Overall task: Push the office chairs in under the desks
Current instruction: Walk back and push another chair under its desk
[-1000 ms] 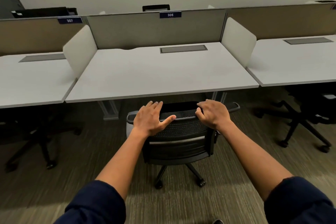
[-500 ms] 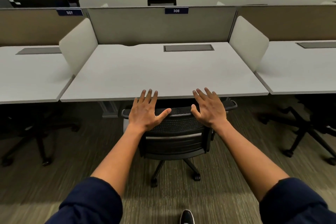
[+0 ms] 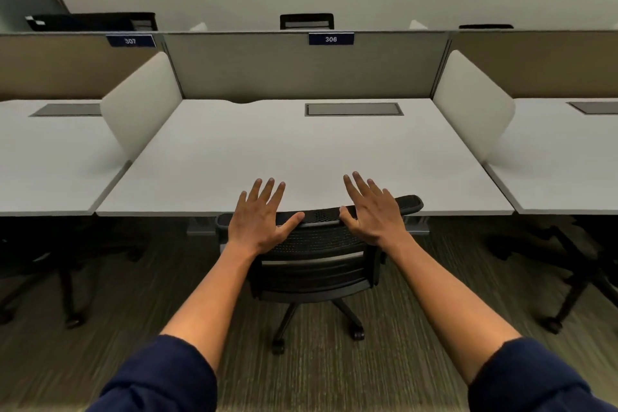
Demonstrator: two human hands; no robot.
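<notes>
Chair (image 3: pixel 317 244) now further under desk (image 3: pixel 301 150)

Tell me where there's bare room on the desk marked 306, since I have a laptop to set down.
Nearly all of the desk is bare: the wide patch between the two side screens, from the cable hatch forward. Only the front edge is crowded, where the left hand and right hand press the chair back.

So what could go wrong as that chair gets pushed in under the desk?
The fingers of both open hands reach over the desk edge, so they might get pinched against it. The chair's top rail sits about level with that edge and could knock it.
</notes>
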